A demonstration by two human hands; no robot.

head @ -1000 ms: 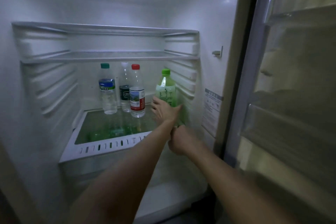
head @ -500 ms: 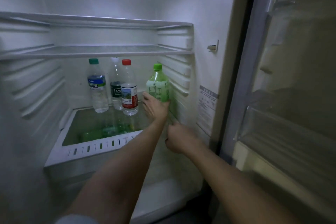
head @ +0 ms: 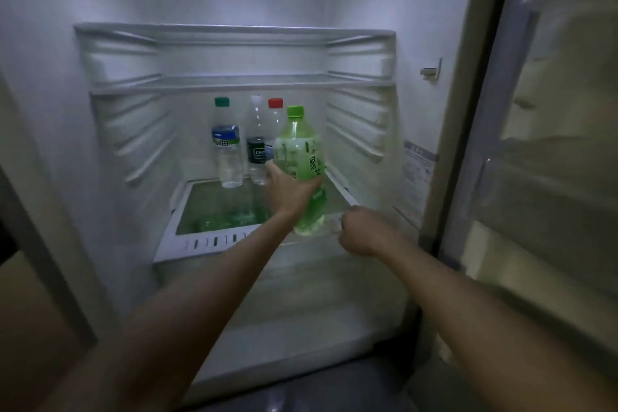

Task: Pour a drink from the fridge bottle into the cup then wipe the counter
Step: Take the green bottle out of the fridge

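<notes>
We are gripping the green tea bottle (head: 299, 157) in our left hand (head: 289, 191), upright over the shelf's (head: 207, 241) front right corner. Our right hand (head: 363, 231) is hovering beside its base, fingers curled and empty. Water bottles (head: 227, 157) are lining the back edge.

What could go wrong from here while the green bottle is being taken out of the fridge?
Only the left hand grips the green bottle, round its middle, so it might slip and drop, perhaps onto the shelf rim. That hand is also very close to the dark-label bottle, with the red-cap bottle just behind, so a sideways swing could topple them.
</notes>
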